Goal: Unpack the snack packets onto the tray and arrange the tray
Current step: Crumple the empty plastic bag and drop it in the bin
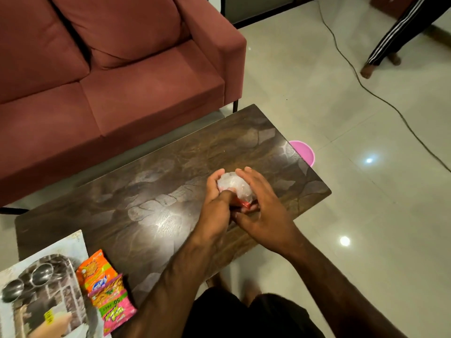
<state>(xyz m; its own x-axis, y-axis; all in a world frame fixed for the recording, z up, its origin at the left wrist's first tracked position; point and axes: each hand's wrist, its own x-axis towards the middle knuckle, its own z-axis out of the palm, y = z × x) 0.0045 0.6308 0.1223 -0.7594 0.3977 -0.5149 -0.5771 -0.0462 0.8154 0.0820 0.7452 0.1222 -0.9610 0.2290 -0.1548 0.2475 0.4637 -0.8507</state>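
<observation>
Clear plastic bag, crumpled into a ball, sits between my two hands above the table's right end, near its right edge. Something red shows at its lower end; I cannot tell whether that is a packet or a tie. Left hand is curled around the bag's left side, fingers closed on it. Right hand cups the right side, fingers spread over the top, thumb under.

Step in hand, as I judge it: opening the bag. Best to pin the body with one hand and work the red end loose with the other, low over the table so nothing drops to the floor.

Count: one clear bag. Two snack packets at the table's near left corner, orange packet and pink-green packet, overlapping. One tray just beside them, carrying two small steel bowls.
</observation>
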